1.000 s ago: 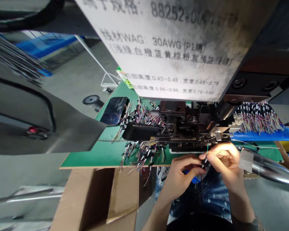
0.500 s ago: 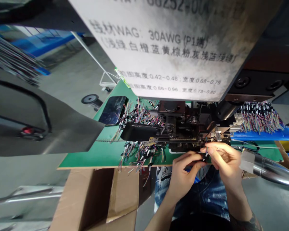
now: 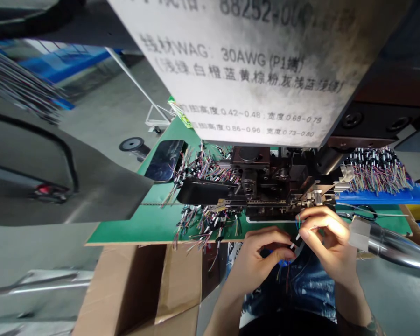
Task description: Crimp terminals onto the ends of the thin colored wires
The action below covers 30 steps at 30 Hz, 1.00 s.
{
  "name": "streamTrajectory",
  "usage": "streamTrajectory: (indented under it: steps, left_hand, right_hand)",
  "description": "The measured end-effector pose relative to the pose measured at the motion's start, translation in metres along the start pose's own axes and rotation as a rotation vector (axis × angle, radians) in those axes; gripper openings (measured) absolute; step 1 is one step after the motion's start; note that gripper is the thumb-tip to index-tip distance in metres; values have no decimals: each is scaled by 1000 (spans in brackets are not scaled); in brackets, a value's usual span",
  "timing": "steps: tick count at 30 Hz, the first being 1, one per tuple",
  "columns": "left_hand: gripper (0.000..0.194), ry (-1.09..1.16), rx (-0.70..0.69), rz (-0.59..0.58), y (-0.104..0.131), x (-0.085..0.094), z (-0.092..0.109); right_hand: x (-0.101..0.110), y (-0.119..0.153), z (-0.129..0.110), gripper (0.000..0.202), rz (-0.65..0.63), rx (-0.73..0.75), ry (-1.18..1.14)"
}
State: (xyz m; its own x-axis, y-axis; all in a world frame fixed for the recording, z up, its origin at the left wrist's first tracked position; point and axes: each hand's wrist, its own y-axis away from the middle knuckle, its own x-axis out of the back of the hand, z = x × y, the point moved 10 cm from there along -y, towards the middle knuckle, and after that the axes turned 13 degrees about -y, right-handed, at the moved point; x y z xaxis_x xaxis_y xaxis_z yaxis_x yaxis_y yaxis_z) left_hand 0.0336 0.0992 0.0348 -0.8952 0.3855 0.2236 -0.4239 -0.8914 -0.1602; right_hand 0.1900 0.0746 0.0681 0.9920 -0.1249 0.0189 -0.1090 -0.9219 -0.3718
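Observation:
My left hand (image 3: pixel 262 256) is closed, thumb and fingertips pinching a short wire harness (image 3: pixel 297 237) with white sleeve pieces and thin coloured wires. Close beside it, my right hand (image 3: pixel 325 233) pinches the same harness from the right, near its coloured wire ends. Whether it is one harness or two between my fingers I cannot make out fully. Both hands are at the front edge of the green table, just below the dark crimping machine (image 3: pixel 259 179). A few loose wires hang beneath my left fingertips.
Several wire harnesses (image 3: pixel 210 221) lie left of the machine, near a phone (image 3: pixel 166 161). At right, a blue tray (image 3: pixel 415 195) holds many more. Scissors (image 3: pixel 369 212) and a shiny metal cylinder (image 3: pixel 385 242) flank my right hand. A cardboard box (image 3: pixel 105 289) stands below left; a printed sign (image 3: pixel 245 88) hangs overhead.
My left hand has moved slightly left and down. My right hand has shifted little. White sleeve pieces and coloured wires now show more clearly between the hands.

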Motion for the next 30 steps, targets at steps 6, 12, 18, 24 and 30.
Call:
streamTrajectory:
  steps: [6, 12, 18, 24, 30]
  left_hand:
    - [7, -43, 25, 115, 1, 3, -9]
    - [6, -68, 9, 149, 0, 0, -11]
    - [7, -75, 10, 155, 0, 2, -9]
    - [6, -61, 11, 165, 0, 2, -9]
    - [8, 21, 73, 95, 2, 4, -9]
  right_hand:
    - [0, 10, 24, 6, 154, -209, -154]
    - [3, 9, 34, 13, 238, -288, -154]
    - [1, 6, 31, 14, 217, -269, -155]
    - [-2, 7, 33, 12, 199, -276, -181]
    - [4, 1, 14, 11, 123, -127, 25]
